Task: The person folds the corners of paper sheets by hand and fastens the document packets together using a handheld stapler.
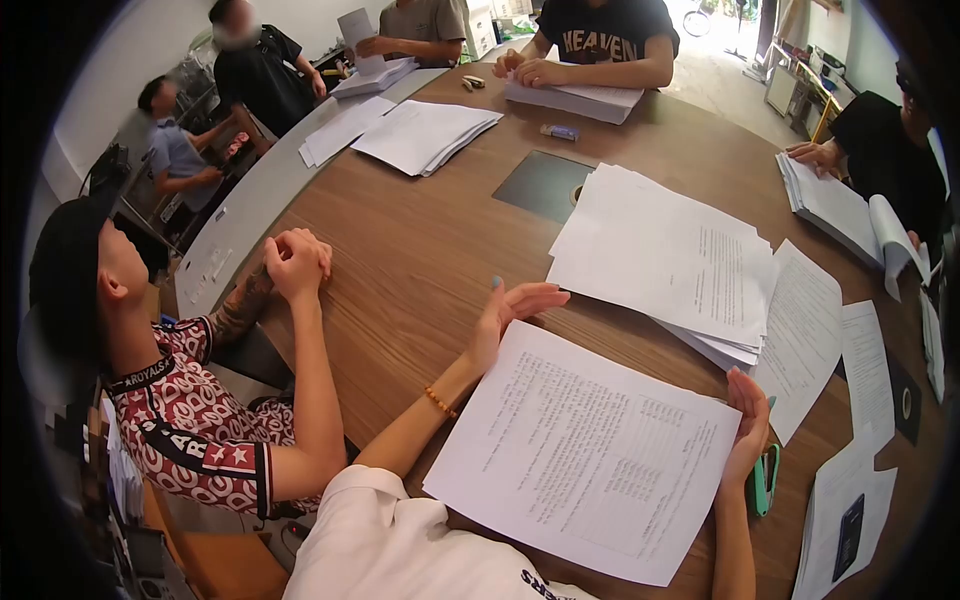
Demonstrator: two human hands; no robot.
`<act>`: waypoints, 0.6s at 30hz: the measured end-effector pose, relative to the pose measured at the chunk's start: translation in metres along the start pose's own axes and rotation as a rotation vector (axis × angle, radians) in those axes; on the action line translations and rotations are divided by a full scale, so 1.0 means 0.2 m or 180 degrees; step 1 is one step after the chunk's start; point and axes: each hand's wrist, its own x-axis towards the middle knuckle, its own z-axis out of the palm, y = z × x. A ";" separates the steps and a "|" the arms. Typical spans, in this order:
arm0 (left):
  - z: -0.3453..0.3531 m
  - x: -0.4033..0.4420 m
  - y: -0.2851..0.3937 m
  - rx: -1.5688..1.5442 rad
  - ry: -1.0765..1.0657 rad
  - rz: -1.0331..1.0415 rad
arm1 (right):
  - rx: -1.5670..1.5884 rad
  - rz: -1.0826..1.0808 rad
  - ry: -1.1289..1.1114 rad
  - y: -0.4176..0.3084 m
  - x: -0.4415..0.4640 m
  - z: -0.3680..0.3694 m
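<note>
A stack of printed sheets (585, 450) lies on the wooden table (400, 240) close to my body. At its upper left corner is my left hand (512, 318), palm against the edge and fingers stretched out. My right hand (748, 425) stands along the right edge, its fingers extended and touching the paper's side. Just right of that hand lies a green stapler (765, 480). Beyond the stack, a larger pile of papers (660, 250) has uneven edges.
At the left sits a person with clasped hands (298, 262). Across the table, others handle paper stacks (575, 98). Loose sheets (800, 330) and a phone (849, 537) on papers lie to the right. Further away are a lighter (560, 132) and another pile (425, 135).
</note>
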 end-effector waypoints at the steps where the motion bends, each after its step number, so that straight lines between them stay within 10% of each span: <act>1: 0.00 0.00 0.01 0.0133 0.0002 -0.0015 | -0.0003 -0.0013 0.0057 0.00 0.00 0.01; 18: -0.04 -0.02 0.01 0.0575 -0.0050 0.0024 | -0.0347 0.0039 0.0192 -0.01 0.00 -0.04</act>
